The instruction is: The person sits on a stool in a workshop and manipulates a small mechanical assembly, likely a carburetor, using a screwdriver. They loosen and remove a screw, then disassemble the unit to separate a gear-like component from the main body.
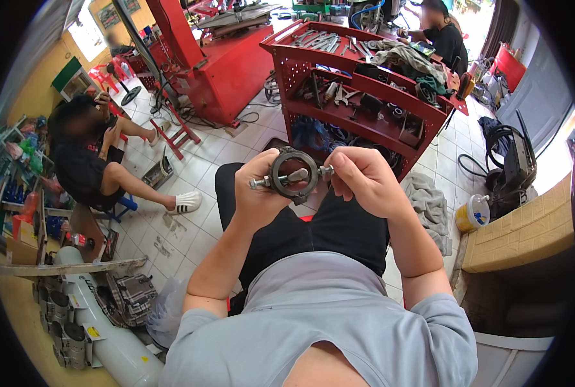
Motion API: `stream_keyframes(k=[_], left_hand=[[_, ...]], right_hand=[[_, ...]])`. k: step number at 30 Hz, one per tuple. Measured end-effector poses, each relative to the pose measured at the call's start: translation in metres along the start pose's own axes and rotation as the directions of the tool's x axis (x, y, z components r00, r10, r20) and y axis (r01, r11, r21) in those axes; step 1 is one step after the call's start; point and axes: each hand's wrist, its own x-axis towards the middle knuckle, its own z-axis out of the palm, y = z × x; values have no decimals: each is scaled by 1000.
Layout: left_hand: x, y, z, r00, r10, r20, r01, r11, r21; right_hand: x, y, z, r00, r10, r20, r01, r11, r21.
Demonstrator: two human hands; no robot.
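Observation:
My left hand point(256, 187) grips a dark metal ring clamp point(294, 175) in front of my chest, thumb on its rim. A silver bolt point(281, 178) passes across the ring, its end sticking out to the left. My right hand point(363, 177) pinches the bolt's right end at the ring's edge with thumb and forefinger. Both hands are held above my lap, where I sit in black shorts and a grey shirt.
A red tool cart point(365, 97) with wrenches and rags stands just ahead. One person sits on a low stool point(123, 205) at left, another point(442, 35) crouches beyond the cart. A white gas cylinder point(110, 329) lies lower left; a yellow tub point(473, 213) and grey rag point(429, 206) at right.

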Motion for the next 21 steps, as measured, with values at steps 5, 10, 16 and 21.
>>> stream_keyframes(k=[5,10,16,21], left_hand=[[-1,-5,1,1000,12,4,-12,1000,-1],[1,2,3,1000,-18,4,18,999,-27],[1,-1,0,999,-35,20,35,999,6],[2,3,1,1000,-28,2,28,999,23]], right_hand=[[-1,-7,-1,998,36,43,-39,997,70],[-1,-6,-2,999,-47,-10,47,998,46],[0,-3,3,999,-26,-19,27,996,84],[0,-4,4,997,-69,-41,71,997,33]])
